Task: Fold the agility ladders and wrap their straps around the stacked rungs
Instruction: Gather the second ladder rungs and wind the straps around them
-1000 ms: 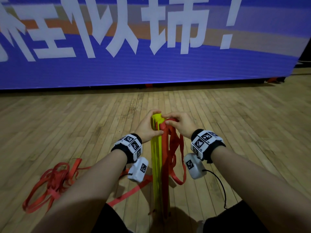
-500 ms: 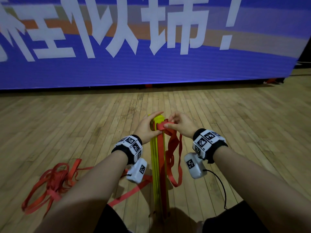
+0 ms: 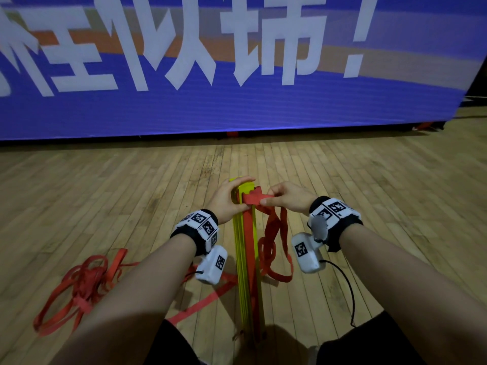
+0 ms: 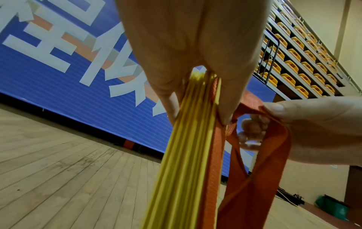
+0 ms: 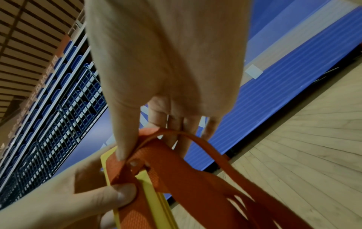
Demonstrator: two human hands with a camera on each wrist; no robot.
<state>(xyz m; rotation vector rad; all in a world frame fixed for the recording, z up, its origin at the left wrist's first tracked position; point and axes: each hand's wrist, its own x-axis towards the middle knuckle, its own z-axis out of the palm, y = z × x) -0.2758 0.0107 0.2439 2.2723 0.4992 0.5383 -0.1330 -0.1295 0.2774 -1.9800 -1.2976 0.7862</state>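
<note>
Left grip point(image 3: 228, 200) clamps the yellow rungs point(image 3: 246, 259); right grip point(image 3: 286, 197) pinches the red strap point(image 3: 254, 199)

Rung stack point(image 3: 247, 272) btm end hidden behind knees.

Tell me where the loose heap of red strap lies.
In the head view the tangled red strap heap lies on the wooden floor at lower left, left of the left forearm and the upright yellow rungs.

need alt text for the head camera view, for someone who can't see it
Two hands hold a standing stack of yellow ladder rungs on a wooden gym floor: the left hand grips its top, and the right hand pinches a red strap across it. More red strap lies tangled at left, before a blue banner.
</note>
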